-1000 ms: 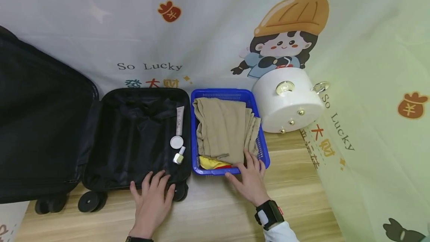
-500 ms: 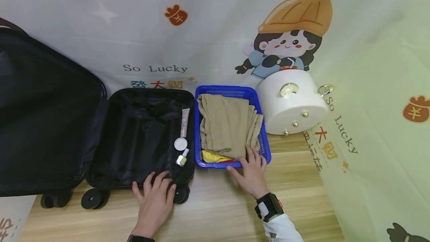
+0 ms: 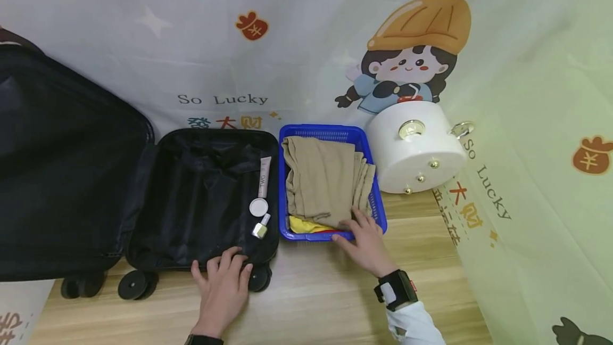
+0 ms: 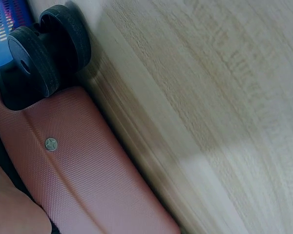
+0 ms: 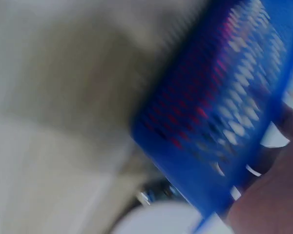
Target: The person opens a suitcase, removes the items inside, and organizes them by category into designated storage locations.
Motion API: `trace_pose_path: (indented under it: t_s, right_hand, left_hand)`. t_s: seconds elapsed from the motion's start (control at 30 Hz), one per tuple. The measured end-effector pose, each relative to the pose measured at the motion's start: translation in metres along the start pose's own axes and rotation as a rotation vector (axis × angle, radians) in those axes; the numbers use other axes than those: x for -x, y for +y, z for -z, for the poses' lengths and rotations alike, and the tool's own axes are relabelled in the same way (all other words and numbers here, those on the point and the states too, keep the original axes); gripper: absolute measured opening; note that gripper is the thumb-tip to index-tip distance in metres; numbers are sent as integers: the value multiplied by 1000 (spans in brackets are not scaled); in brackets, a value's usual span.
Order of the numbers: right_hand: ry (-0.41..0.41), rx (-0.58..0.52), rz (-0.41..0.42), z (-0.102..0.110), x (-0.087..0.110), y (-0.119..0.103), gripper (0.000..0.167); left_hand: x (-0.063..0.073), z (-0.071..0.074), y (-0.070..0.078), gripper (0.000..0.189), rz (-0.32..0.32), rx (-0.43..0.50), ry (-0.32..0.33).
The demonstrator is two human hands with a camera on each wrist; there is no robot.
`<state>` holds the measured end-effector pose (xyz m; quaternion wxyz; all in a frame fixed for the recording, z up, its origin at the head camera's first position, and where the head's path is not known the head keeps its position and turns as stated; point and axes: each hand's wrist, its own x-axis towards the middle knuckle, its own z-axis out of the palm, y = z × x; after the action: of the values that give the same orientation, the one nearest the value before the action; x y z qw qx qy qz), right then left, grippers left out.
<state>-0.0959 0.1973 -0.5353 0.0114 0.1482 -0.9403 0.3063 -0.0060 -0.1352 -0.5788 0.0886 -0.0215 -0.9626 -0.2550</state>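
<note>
My left hand (image 3: 222, 292) rests on the front edge of an open black-lined suitcase (image 3: 191, 228), fingers over the rim. Inside, along the right side, lie a tube (image 3: 264, 177) marked TWG, a small round white-lidded container (image 3: 258, 207) and a nail polish bottle (image 3: 261, 227). My right hand (image 3: 366, 246) lies over the front right of a blue basket (image 3: 306, 237), fingertips at the folded tan cloth (image 3: 321, 177), thumb at the rim. Yellow fabric (image 3: 304, 224) with some red shows beneath the cloth. The right wrist view is blurred around the basket.
A white pot (image 3: 416, 148) with gold handles lies tipped beside the basket. The suitcase lid (image 3: 62, 169) stands open at left. Black wheels (image 3: 261, 278) jut from the suitcase front. A printed sheet (image 3: 306, 41) hangs behind the wooden surface (image 3: 306, 307).
The head view has shifted slightly. My right hand has slid a little to the right and down along the basket's front, its wrist swinging rightward. My left hand stays at the suitcase edge.
</note>
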Motion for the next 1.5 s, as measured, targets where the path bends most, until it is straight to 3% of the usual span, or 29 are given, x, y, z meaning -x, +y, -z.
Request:
trace_pose_path:
  t_s: [0.07, 0.2, 0.3, 0.37, 0.47, 0.6, 0.73, 0.97, 1.17, 1.3, 1.5]
  right_hand:
    - [55, -22, 32, 19, -9, 2, 38]
    - [257, -35, 114, 63, -36, 14, 34]
    - [393, 43, 129, 99, -55, 31, 42]
    - [448, 115, 86, 123, -65, 45, 51]
    - [452, 200, -31, 153, -77, 64, 62]
    - [346, 251, -160, 176, -79, 81, 61]
    - [293, 281, -200, 178, -74, 86, 59]
    - [348, 357, -285, 170, -68, 79, 57]
    - [395, 397, -346, 165, -52, 70, 54]
    - [433, 412, -338, 164, -39, 64, 49]
    - [493, 425, -263, 158, -24, 66, 51]
  left_hand:
    - [1, -1, 0, 18, 3, -4, -1]
    - [2, -1, -1, 17, 6, -2, 4]
    - [2, -1, 0, 18, 3, 6, 2]
    - [1, -1, 0, 18, 0, 12, -1]
    - [1, -1, 0, 18, 1, 16, 2]
    - [1, -1, 1, 18, 6, 11, 0]
    - [1, 0, 1, 17, 5, 13, -2]
    - [1, -2, 1, 17, 9, 20, 7]
    - [1, -2, 2, 16, 5, 25, 13]
    - [1, -2, 3, 16, 0, 29, 15]
    - [1, -3, 3, 15, 2, 41, 18]
